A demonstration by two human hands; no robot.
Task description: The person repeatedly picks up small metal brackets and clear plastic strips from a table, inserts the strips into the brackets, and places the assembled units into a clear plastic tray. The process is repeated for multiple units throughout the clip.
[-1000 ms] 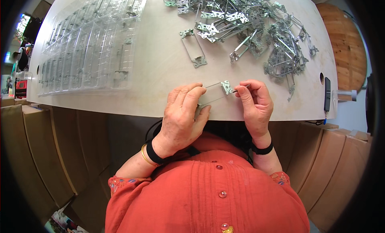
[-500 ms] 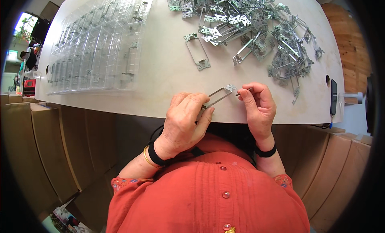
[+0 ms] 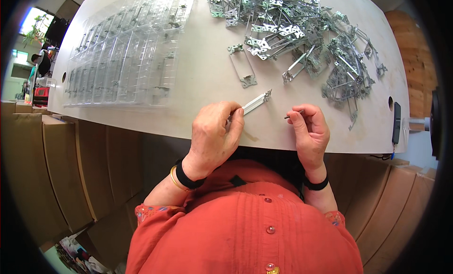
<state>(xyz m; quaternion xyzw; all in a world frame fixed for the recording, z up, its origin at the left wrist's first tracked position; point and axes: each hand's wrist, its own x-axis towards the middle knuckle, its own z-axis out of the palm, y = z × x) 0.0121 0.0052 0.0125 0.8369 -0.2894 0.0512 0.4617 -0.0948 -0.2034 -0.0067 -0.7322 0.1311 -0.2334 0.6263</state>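
Observation:
Between the thumb and fingers of my left hand (image 3: pixel 214 134) is one end of a long metal bracket (image 3: pixel 255 103). Its far end points up and to the right, above the table near the front edge. My right hand (image 3: pixel 310 132) pinches a thin dark metal pin (image 3: pixel 292 115), whose tip sticks out to the left, apart from the bracket. A single rectangular bracket frame (image 3: pixel 243 66) lies flat on the table beyond my hands. Behind it and to the right spreads a tangled heap of similar metal brackets (image 3: pixel 311 47).
Clear plastic trays (image 3: pixel 120 71) with metal brackets in their compartments cover the left of the white table (image 3: pixel 198 80). A black bar-shaped object (image 3: pixel 396 123) lies at the right edge. Cardboard boxes (image 3: pixel 59 165) stand below on both sides.
My left hand has turned the bracket, so it shows edge-on rather than as an open frame. My right hand with the pin sits slightly farther from it. The whole view has shifted a little.

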